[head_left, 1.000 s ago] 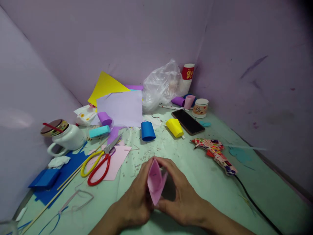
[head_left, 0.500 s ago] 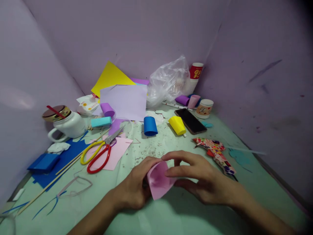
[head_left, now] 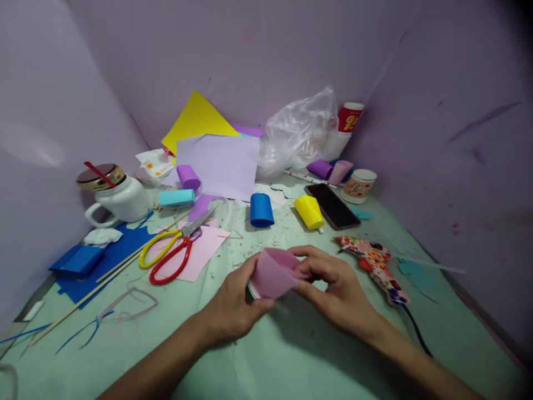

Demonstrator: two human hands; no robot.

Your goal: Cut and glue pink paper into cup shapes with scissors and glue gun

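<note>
Between my hands is a pink paper cup shape (head_left: 272,276), rolled from a sheet and tilted, its wide mouth toward the right. My left hand (head_left: 235,305) wraps round its left side, the thumb along the lower edge. The fingers of my right hand (head_left: 333,283) pinch the paper at the right rim, with fingertips reaching into the mouth. A thin teal edge shows at the cup's left end; what it is I cannot tell. Just beyond my hands stand a blue paper cup (head_left: 261,211) and a tilted yellow paper cup (head_left: 308,213).
Scissors (head_left: 179,244) lie on pink paper at left, near wooden sticks (head_left: 87,297) and a white lidded mug (head_left: 120,201). On the right are a flower-patterned glue gun (head_left: 377,264) with a cord, a phone (head_left: 333,205) and a small printed cup (head_left: 358,186). A plastic bag (head_left: 297,136) sits at the back.
The pink paper cup has turned, so its outer side now faces me and its mouth points right. My right fingers have closed onto its rim. The camera view has shifted slightly.
</note>
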